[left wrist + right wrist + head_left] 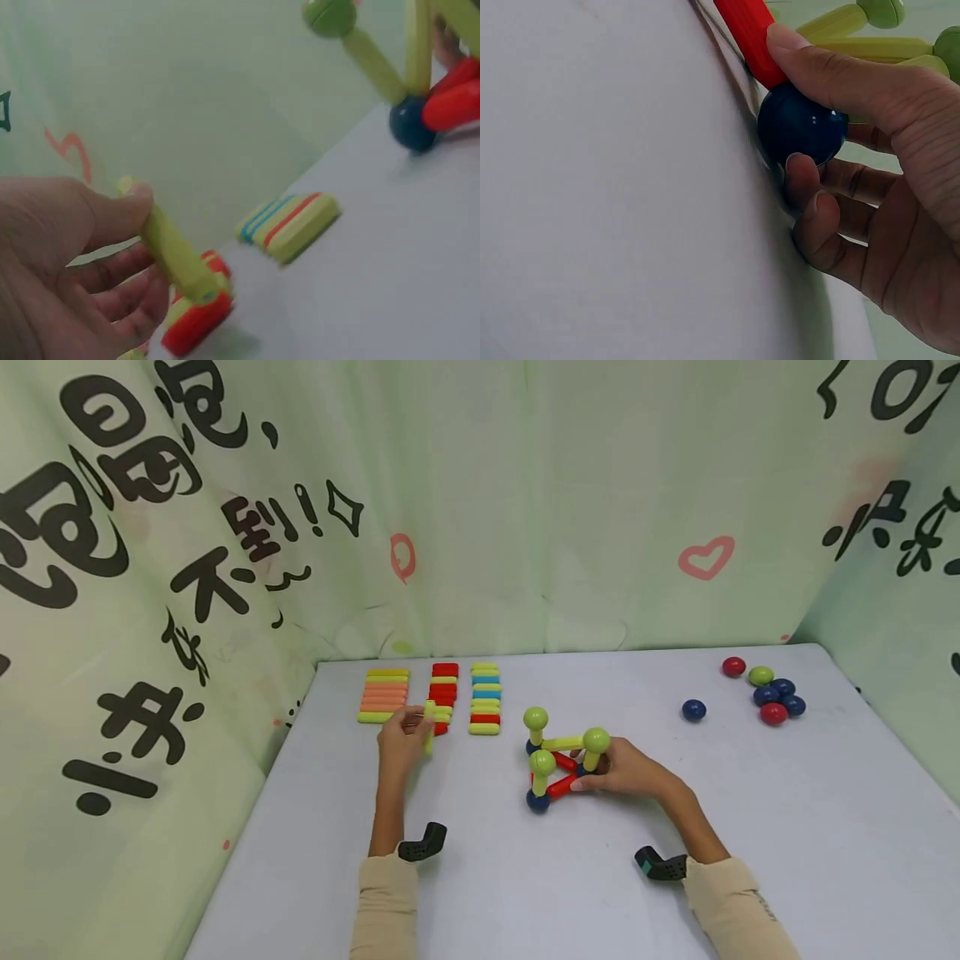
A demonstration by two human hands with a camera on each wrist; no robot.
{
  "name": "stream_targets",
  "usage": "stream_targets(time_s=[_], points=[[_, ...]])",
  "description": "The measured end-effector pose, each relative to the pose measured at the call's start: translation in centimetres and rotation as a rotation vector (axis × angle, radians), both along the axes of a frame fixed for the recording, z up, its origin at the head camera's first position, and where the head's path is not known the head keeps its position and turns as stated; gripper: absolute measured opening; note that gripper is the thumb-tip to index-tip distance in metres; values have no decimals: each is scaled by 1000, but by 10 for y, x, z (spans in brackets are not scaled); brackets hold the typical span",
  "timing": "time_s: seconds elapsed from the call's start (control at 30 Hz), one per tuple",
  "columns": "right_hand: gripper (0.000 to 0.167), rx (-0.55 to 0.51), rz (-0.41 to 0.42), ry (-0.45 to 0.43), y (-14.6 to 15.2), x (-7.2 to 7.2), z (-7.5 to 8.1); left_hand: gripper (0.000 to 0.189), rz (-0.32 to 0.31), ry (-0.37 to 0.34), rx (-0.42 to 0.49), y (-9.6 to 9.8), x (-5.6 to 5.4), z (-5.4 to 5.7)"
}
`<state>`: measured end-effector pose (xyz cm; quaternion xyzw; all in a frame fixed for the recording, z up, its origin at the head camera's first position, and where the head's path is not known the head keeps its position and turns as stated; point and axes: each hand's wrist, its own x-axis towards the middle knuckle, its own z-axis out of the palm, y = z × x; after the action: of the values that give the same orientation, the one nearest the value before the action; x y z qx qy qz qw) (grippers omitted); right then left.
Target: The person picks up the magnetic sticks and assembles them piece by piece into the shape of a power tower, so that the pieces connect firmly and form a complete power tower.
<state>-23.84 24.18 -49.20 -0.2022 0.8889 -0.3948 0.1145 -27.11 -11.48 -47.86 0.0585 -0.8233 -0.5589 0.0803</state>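
Observation:
Between thumb and fingers my left hand pinches a yellow-green rod, raised above the rows of rods on the table's left. My right hand grips a corner of a ball-and-rod structure, its thumb on a red rod and its fingers at a dark blue ball. The structure has a triangular base of red rods and blue balls. Yellow-green rods rise from it, each topped by a green ball. One yellow-green crossbar joins two of the upper parts. The right fingers are partly hidden behind it.
Left of the structure lie a row of yellow and orange rods, a mostly red row and a mixed yellow, blue and red row. Several loose balls sit at the back right, with a single blue ball nearer.

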Motion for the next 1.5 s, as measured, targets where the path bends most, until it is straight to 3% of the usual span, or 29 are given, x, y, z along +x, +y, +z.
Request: stream_targets(time_s=[0.13, 0.23, 0.37, 0.5, 0.63, 1.13, 1.3, 1.4, 1.5], points=[[39, 5, 14, 17, -6, 2, 2, 34, -224, -126, 281, 33, -1, 0], [37, 9, 22, 22, -9, 2, 1, 33, -340, -198, 375, 53, 0, -4], [40, 20, 19, 22, -10, 3, 1, 31, -458, -239, 388, 70, 3, -9], [46, 27, 9, 21, -9, 4, 2, 32, -580, -255, 335, 76, 6, -10], [48, 28, 8, 19, -10, 4, 2, 33, -644, -257, 309, 78, 9, -8], [46, 18, 19, 45, -9, 3, -1, 34, -617, -204, 162, 94, 15, -6], [46, 21, 11, 45, -10, 3, -1, 35, -611, -196, 119, 88, 14, -6], [44, 20, 2, 44, -11, 3, -1, 32, -527, -147, 77, 78, 9, -8], [43, 14, -5, 43, -11, 3, 0, 26, -329, -50, -1, 60, 4, -10]])
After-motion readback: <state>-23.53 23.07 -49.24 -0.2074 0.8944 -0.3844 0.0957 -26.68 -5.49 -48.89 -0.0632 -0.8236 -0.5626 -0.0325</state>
